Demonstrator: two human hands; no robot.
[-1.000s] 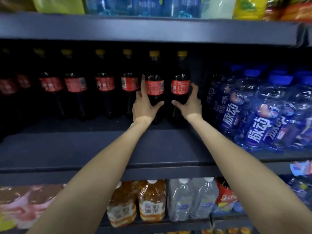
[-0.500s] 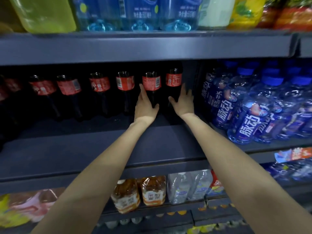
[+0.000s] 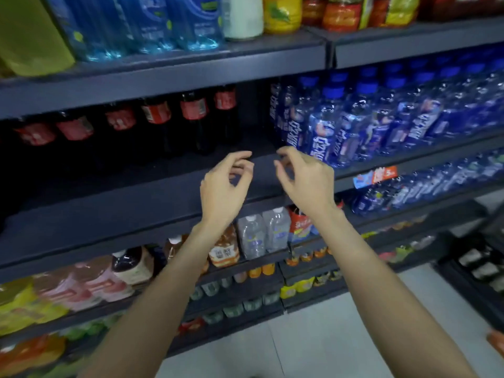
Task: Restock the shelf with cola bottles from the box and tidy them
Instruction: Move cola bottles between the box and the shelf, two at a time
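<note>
On your left, the cola bottles (image 3: 161, 124) stand in a row at the back of the dark shelf (image 3: 109, 203). The front of that shelf is bare. Your left hand (image 3: 222, 186) hangs in front of the shelf edge, holding nothing. Its fingers are curled loose and the grip is released. Your right hand (image 3: 305, 181) is just beside it, in the same pose, with the wrist bent and a released grip that touches no bottle. Both arms reach up and forward. To the right of the cola stand the blue drink bottles (image 3: 354, 126).

It looks like you are between bottles now. The box does not show clearly here, so the next move likely calls for you to turn to it, take more cola, and set it in the bare front part of the shelf.
</note>
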